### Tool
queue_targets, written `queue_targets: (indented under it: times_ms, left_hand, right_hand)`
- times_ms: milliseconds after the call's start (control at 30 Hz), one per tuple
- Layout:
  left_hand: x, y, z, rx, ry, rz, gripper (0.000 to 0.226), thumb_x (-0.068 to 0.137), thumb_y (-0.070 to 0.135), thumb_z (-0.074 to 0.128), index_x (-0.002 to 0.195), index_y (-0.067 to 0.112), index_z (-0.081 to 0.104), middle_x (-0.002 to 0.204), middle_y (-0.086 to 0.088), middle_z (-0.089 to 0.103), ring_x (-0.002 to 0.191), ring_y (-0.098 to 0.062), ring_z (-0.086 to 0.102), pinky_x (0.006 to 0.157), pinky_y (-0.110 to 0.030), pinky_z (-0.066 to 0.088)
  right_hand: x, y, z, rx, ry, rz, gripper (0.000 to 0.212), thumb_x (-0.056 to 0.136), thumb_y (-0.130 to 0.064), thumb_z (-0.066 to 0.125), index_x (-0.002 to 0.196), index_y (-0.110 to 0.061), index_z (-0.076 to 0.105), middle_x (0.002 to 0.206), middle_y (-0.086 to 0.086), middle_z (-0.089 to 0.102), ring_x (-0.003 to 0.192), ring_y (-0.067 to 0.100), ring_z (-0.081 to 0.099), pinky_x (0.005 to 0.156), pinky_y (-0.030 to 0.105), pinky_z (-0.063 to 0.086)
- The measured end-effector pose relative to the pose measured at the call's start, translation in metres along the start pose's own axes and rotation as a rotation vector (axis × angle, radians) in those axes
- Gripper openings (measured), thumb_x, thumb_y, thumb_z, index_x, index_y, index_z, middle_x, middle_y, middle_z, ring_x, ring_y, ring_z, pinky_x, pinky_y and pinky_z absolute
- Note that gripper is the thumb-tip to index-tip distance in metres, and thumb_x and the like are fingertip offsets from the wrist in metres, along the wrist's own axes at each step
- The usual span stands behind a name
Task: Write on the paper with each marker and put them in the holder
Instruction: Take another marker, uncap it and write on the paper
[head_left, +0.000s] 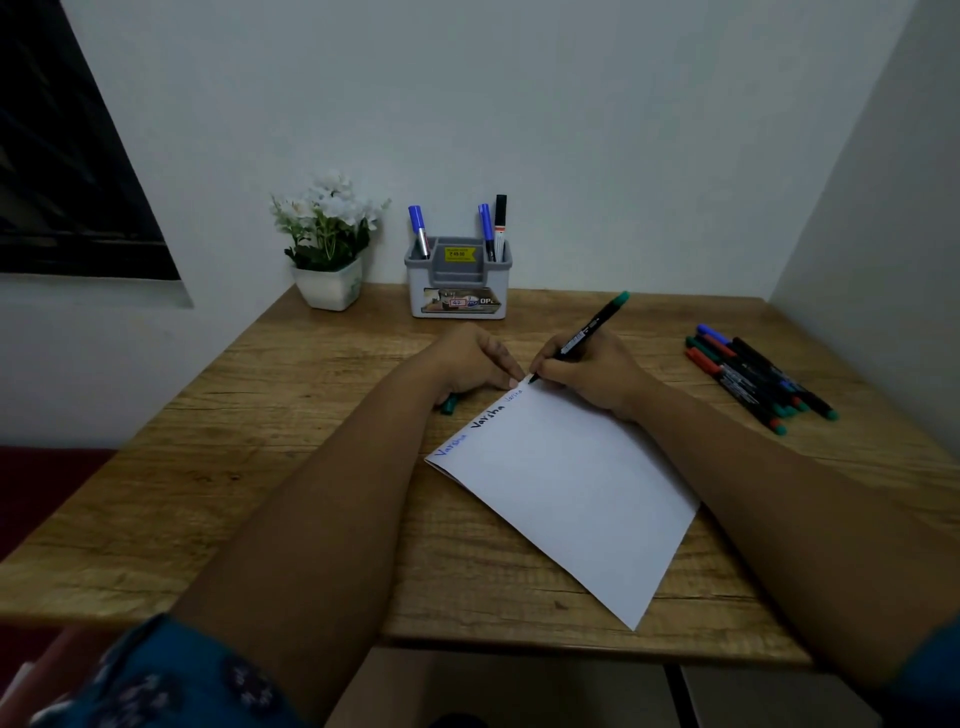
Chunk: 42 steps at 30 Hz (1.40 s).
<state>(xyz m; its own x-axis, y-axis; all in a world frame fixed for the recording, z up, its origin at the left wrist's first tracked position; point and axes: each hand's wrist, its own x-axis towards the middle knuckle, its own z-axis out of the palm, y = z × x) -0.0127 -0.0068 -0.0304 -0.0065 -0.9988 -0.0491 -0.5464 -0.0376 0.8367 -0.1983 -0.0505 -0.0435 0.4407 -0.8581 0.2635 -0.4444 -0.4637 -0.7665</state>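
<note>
A white sheet of paper (566, 488) lies tilted on the wooden table (260, 467), with three written words along its upper left edge. My right hand (587, 374) grips a black marker with a green end (587, 332), its tip touching the paper's top corner. My left hand (472, 364) rests at that corner, fingers curled over a green cap (449, 404) that pokes out below it. A grey holder (458, 280) at the back holds two blue markers (418, 228) and a black one (500, 223).
Several loose markers (758, 379) with red, green and blue ends lie in a bunch at the right of the table. A white pot of white flowers (328, 244) stands left of the holder. Walls close in behind and on the right.
</note>
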Motion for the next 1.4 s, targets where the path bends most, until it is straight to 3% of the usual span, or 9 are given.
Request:
queue_targets:
  times_ms: [200, 433, 633, 967, 1100, 1400]
  left_hand:
    - [0.0006, 0.0004, -0.0003, 0.002, 0.001, -0.002, 0.019, 0.074, 0.003, 0.078, 0.091, 0.011, 0.077, 0.089, 0.003, 0.073, 0.089, -0.007, 0.062, 0.072, -0.014, 0.044]
    - [0.0004, -0.0001, -0.0007, -0.002, -0.008, -0.015, 0.02, 0.074, 0.004, 0.078, 0.092, 0.01, 0.077, 0.092, 0.0, 0.074, 0.093, -0.009, 0.063, 0.073, -0.015, 0.044]
    - [0.0011, -0.0013, -0.0006, -0.003, -0.005, -0.011, 0.019, 0.073, 0.004, 0.079, 0.09, 0.011, 0.078, 0.093, -0.001, 0.074, 0.096, -0.011, 0.063, 0.078, -0.018, 0.044]
    - [0.0013, -0.0009, -0.0006, 0.002, -0.013, 0.001, 0.017, 0.074, 0.002, 0.078, 0.089, 0.01, 0.077, 0.087, 0.001, 0.073, 0.092, -0.01, 0.063, 0.079, -0.02, 0.045]
    - [0.0008, -0.0004, -0.001, 0.0, -0.013, 0.004, 0.018, 0.073, 0.001, 0.078, 0.089, 0.01, 0.077, 0.087, 0.002, 0.073, 0.091, -0.009, 0.063, 0.077, -0.019, 0.045]
    - [0.0004, 0.0, -0.0011, 0.012, -0.028, 0.01, 0.02, 0.074, 0.002, 0.077, 0.093, 0.009, 0.077, 0.09, 0.0, 0.073, 0.086, -0.005, 0.061, 0.075, -0.017, 0.044]
  right_hand:
    - [0.0005, -0.0005, 0.0017, -0.019, -0.041, -0.025, 0.009, 0.08, -0.012, 0.072, 0.077, -0.019, 0.075, 0.075, -0.009, 0.071, 0.072, -0.003, 0.062, 0.07, 0.015, 0.048]
    - [0.0002, 0.0028, -0.001, 0.067, 0.034, 0.033, 0.01, 0.079, -0.011, 0.069, 0.073, -0.017, 0.074, 0.073, -0.002, 0.072, 0.071, 0.007, 0.063, 0.075, 0.032, 0.053]
    - [0.0001, 0.001, 0.0002, -0.012, 0.009, 0.015, 0.006, 0.079, -0.012, 0.07, 0.077, -0.016, 0.075, 0.076, -0.004, 0.072, 0.072, 0.003, 0.062, 0.074, 0.024, 0.051]
    - [0.002, 0.0038, 0.0004, 0.002, 0.035, 0.028, 0.005, 0.078, -0.014, 0.07, 0.075, -0.016, 0.074, 0.079, 0.0, 0.074, 0.076, 0.007, 0.065, 0.076, 0.03, 0.052]
    - [0.0016, 0.0026, 0.0012, -0.002, 0.028, 0.027, 0.004, 0.078, -0.013, 0.071, 0.077, -0.016, 0.075, 0.078, -0.005, 0.072, 0.073, 0.001, 0.062, 0.073, 0.023, 0.05]
    - [0.0006, 0.0028, -0.001, -0.016, 0.045, 0.028, 0.007, 0.081, -0.013, 0.069, 0.079, -0.015, 0.075, 0.078, -0.006, 0.072, 0.075, 0.003, 0.063, 0.076, 0.024, 0.05]
